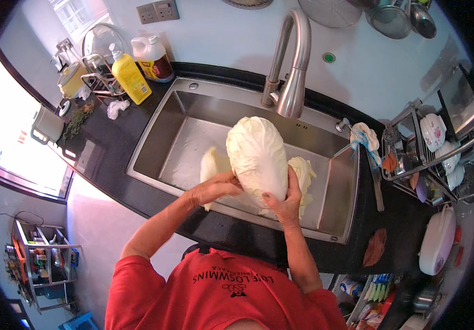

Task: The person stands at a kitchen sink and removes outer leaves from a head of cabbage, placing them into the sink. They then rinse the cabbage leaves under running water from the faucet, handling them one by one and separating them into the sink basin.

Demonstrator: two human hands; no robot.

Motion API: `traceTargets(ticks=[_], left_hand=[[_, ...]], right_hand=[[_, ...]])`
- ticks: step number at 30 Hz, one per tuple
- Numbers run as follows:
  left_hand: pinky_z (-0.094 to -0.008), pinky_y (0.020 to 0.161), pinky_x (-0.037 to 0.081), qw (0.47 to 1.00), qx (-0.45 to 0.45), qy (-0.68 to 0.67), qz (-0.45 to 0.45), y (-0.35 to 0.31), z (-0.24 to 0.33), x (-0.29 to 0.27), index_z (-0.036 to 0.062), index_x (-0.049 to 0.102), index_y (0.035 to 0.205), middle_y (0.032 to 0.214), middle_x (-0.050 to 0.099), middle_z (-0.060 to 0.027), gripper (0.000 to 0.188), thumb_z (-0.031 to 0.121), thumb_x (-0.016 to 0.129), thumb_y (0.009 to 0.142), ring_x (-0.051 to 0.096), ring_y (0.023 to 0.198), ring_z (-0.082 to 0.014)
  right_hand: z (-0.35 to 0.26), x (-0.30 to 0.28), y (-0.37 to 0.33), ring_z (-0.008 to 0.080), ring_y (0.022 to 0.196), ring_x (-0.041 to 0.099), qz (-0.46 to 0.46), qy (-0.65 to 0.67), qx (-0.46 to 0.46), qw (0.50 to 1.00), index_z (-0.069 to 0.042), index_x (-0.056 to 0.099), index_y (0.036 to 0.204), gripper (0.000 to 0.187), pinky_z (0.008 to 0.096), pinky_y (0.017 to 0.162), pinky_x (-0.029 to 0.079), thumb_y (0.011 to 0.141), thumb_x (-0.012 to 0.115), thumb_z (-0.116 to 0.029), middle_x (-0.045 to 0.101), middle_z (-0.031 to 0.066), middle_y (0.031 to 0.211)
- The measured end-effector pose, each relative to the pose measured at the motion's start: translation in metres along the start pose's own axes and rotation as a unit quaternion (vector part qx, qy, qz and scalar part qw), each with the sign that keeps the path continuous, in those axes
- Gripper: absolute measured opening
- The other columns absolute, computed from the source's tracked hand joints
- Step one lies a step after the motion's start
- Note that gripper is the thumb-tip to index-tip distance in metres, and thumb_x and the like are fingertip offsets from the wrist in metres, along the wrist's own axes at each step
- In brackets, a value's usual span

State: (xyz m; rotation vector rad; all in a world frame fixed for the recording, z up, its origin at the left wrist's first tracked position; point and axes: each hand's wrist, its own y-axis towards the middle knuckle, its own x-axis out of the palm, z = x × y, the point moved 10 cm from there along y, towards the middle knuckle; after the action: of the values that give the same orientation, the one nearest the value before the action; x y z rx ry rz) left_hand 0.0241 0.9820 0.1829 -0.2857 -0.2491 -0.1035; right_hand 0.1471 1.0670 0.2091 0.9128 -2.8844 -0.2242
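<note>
A large pale napa cabbage [257, 154] is held up over the steel sink [162, 159]. My left hand [219, 188] grips its lower left side, with the fingertips tucked behind it. On the lower right, my right hand [287, 204] is wrapped round it, the thumb lying on the front of the leaves. Loose cabbage leaves [209, 166] lie in the basin left of the head. More pale yellow leaves [301, 179] rest in the sink to its right, partly behind my right hand. The curved faucet [293, 82] stands just beyond the cabbage.
A yellow pump bottle [129, 77] and a large jug [153, 58] stand at the sink's back left. To the right are a knife [377, 187], a cloth [364, 137] and a dish rack [412, 143] with bowls. A brown leaf-shaped piece [375, 247] lies near the counter's front.
</note>
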Motion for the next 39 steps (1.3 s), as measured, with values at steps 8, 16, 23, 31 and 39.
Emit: traceTargets(ticks=[8, 16, 23, 31, 39], left_hand=[[-0.0352, 0.099, 0.034, 0.912, 0.185, -0.243, 0.275, 0.016, 0.008, -0.027, 0.0011, 0.035, 0.132, 0.125, 0.048, -0.0094, 0.071, 0.034, 0.067, 0.077, 0.045, 0.115, -0.0226], [-0.0408, 0.102, 0.032, 0.85, 0.209, -0.393, 0.283, 0.014, -0.015, -0.043, 0.0061, 0.035, 0.134, 0.128, 0.047, -0.0078, 0.069, 0.039, 0.063, 0.079, 0.042, 0.12, -0.0237], [-0.0401, 0.102, 0.033, 0.845, 0.211, -0.413, 0.264, 0.014, -0.017, -0.04, 0.0047, 0.032, 0.135, 0.129, 0.046, -0.0092, 0.071, 0.039, 0.062, 0.08, 0.043, 0.119, -0.0243], [-0.0368, 0.098, 0.037, 0.848, 0.268, -0.326, 0.321, 0.005, -0.005, -0.054, 0.002, 0.035, 0.13, 0.122, 0.049, -0.01, 0.067, 0.023, 0.069, 0.076, 0.048, 0.112, -0.0212], [-0.0387, 0.09, 0.045, 0.846, 0.294, -0.242, 0.373, -0.017, 0.024, -0.073, 0.002, 0.036, 0.124, 0.115, 0.051, -0.0112, 0.065, 0.011, 0.071, 0.07, 0.052, 0.105, -0.0238]], right_hand=[[-0.018, 0.037, 0.029, 0.0233, 0.105, 0.052, -0.095, -0.01, -0.034, 0.995, -0.005, 0.021, 0.139, 0.095, 0.0331, 0.09, 0.043, 0.062, 0.076, -0.011, 0.049, 0.0153, 0.12], [-0.012, 0.06, 0.028, 0.0343, 0.115, 0.047, -0.149, -0.139, -0.009, 0.979, -0.014, 0.01, 0.143, 0.111, 0.0408, 0.097, 0.039, 0.058, 0.081, -0.014, 0.041, 0.0219, 0.13], [0.002, 0.06, 0.024, 0.0365, 0.114, 0.049, -0.133, -0.15, 0.041, 0.979, -0.015, 0.015, 0.142, 0.108, 0.0428, 0.094, 0.042, 0.058, 0.082, -0.016, 0.043, 0.0213, 0.129], [-0.003, 0.054, 0.024, 0.0295, 0.094, 0.061, -0.098, -0.186, -0.038, 0.977, -0.013, 0.021, 0.139, 0.093, 0.0377, 0.078, 0.049, 0.064, 0.075, -0.003, 0.061, 0.0171, 0.103], [-0.024, 0.032, 0.016, 0.0242, 0.055, 0.058, -0.013, -0.409, -0.239, 0.88, -0.005, 0.049, 0.12, 0.051, 0.0358, 0.053, 0.047, 0.071, 0.059, 0.006, 0.056, 0.012, 0.064]])
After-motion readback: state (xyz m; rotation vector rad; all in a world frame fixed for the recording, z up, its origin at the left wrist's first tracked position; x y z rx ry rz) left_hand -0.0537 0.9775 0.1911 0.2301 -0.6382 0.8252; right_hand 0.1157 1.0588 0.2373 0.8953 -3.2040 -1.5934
